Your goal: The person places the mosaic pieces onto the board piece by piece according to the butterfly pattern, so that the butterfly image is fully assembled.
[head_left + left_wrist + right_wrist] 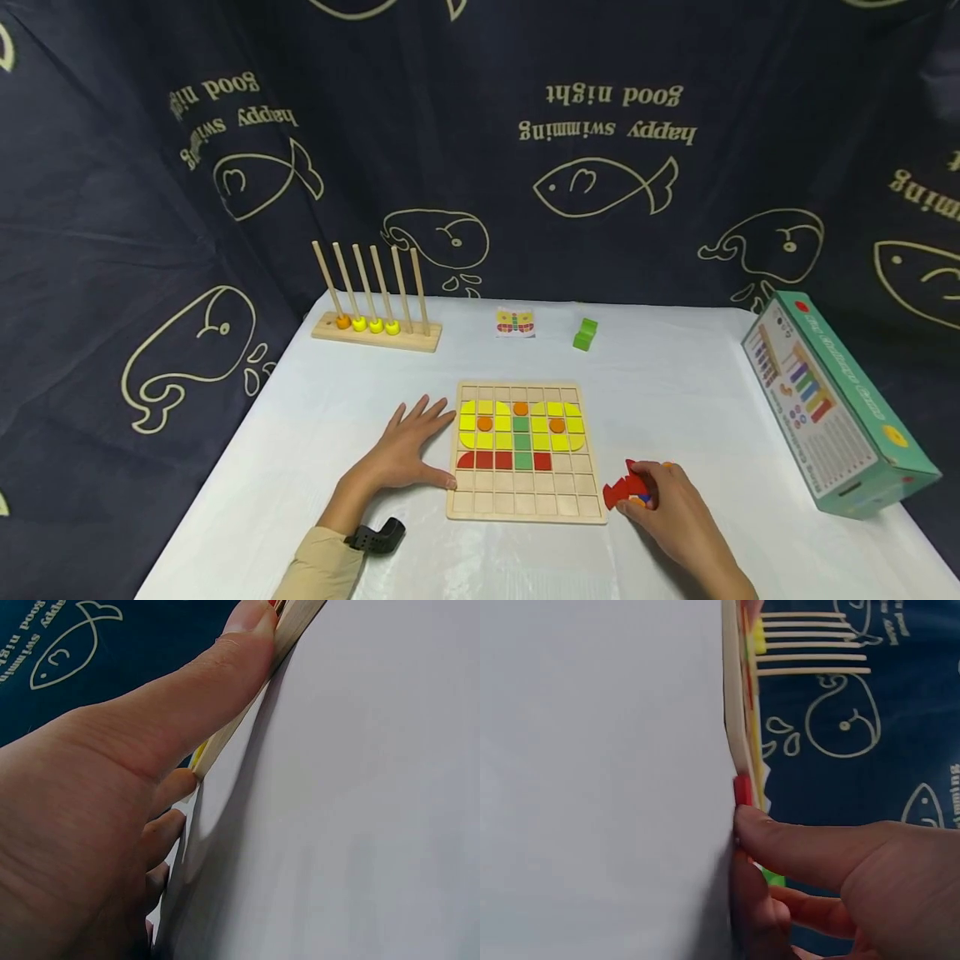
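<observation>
A square wooden grid board (525, 504) lies on the table, with yellow, orange, green and red pieces set in its squares. One row holds red tiles (503, 460) on both sides of a green one. My left hand (405, 450) spreads its fingers along the board's left edge, the thumb (217, 682) resting on the rim near the front corner. Right of the board, my right hand (678, 508) pinches at a small pile of red pieces (617, 492); a red piece (742, 790) shows beyond the thumb. The fingers partly hide the blue and orange pieces there.
At the back left stands a wooden peg rack (375, 333) with orange and yellow rings. A butterfly pattern card (515, 323) and green blocks (585, 334) lie behind the board. A green game box (840, 408) stands at the right. Dark fabric hangs behind the white table.
</observation>
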Demonstrator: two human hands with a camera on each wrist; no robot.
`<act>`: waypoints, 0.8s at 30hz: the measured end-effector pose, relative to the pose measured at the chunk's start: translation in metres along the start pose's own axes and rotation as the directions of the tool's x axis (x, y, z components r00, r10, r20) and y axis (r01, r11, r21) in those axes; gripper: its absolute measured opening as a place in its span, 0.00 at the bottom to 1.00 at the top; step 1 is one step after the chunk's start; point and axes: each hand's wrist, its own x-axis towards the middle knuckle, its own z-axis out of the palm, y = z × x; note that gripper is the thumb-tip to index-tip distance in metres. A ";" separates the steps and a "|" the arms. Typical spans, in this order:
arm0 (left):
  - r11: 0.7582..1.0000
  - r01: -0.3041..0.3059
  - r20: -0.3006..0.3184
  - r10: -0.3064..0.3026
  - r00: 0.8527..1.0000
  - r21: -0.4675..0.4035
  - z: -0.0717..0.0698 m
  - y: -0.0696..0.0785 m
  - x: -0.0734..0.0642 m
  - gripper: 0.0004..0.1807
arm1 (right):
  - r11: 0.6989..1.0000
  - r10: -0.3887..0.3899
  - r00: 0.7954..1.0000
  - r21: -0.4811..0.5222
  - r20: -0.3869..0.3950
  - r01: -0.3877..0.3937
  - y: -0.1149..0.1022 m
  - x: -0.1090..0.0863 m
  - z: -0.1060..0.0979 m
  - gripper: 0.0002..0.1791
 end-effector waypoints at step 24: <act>1.000 -0.001 -0.001 0.001 1.000 0.002 0.002 -0.002 0.000 0.64 | 0.985 -0.175 0.985 0.001 0.008 0.175 0.006 0.074 0.001 0.20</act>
